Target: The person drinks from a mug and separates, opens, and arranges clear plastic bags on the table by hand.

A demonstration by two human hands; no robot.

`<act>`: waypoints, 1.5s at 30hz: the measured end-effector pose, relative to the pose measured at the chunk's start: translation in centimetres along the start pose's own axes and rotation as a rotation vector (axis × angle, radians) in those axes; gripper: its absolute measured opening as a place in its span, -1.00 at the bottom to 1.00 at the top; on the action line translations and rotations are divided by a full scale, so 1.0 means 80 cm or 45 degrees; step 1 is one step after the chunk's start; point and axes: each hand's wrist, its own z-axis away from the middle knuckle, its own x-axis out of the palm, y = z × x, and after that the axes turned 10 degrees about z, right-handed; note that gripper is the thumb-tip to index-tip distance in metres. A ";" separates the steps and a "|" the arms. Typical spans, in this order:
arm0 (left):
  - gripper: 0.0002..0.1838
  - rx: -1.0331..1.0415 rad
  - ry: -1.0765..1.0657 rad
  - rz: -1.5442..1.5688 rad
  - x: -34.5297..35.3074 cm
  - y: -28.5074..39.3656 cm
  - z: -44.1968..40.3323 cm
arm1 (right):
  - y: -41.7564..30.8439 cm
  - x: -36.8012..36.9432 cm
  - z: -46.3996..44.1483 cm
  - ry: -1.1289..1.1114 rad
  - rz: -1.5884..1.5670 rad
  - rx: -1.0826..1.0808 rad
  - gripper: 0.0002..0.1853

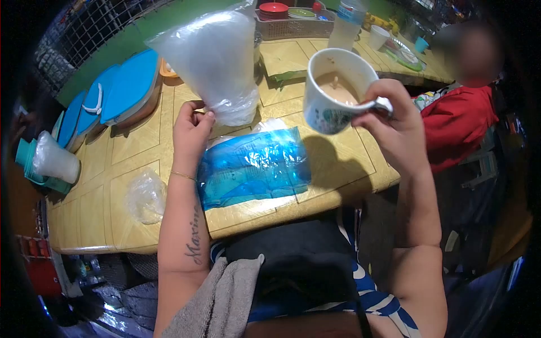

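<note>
My right hand (pixel 391 118) holds a white mug (pixel 332 110) by its handle, raised above the table's front right part. Light brown liquid shows inside the tilted mug. My left hand (pixel 193 125) has its fingers curled at the lower left edge of a clear plastic bag (pixel 217 62); thumb and fingers pinch close to the bag, though the exact grip is partly hidden. A blue plastic packet (pixel 256 166) lies flat on the table between my hands. Left of my left forearm sits a small crumpled clear bag (pixel 145 196).
Blue-lidded containers (pixel 131 84) line the back left of the yellow table (pixel 107 194). A teal container (pixel 56 163) stands at the left edge. Behind are a basket (pixel 293 29) and a water bottle (pixel 345 25). A person in red (pixel 459 127) is at the right.
</note>
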 end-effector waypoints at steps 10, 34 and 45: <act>-0.77 0.042 0.040 -0.123 0.002 0.001 0.000 | 0.178 0.054 -0.024 0.254 0.521 0.253 -0.66; -0.83 0.551 -0.061 -0.223 0.035 0.044 0.036 | 0.075 0.144 -0.053 -0.430 0.483 -0.123 -0.81; -0.77 0.360 -0.498 -0.616 0.038 0.027 0.037 | 0.117 0.161 -0.045 -0.713 0.812 0.134 -0.64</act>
